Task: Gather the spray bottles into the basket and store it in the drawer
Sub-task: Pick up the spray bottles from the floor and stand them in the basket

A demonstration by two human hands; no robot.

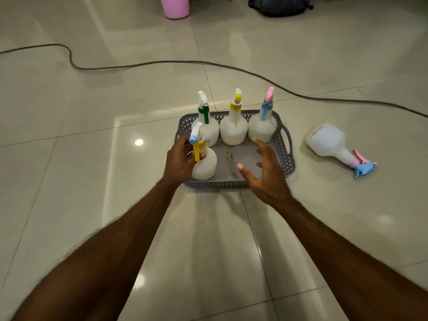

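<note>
A grey perforated basket (286,158) sits on the tiled floor. Three white spray bottles stand along its far side: a green-collared bottle (208,126), a yellow-topped bottle (234,128) and a pink-and-blue-topped bottle (262,126). In the near left corner stands a bottle with a blue nozzle and yellow trigger (205,163); my left hand (179,161) is wrapped around its neck. My right hand (266,172) hovers over the basket's near right part, fingers spread, holding nothing. Another white bottle with a pink-and-blue head (333,144) lies on its side on the floor, right of the basket.
A dark cable (208,63) snakes across the floor behind the basket. A pink bucket (174,6) and a dark bag (280,5) stand at the far edge. A small scrap (229,154) lies on the basket's floor.
</note>
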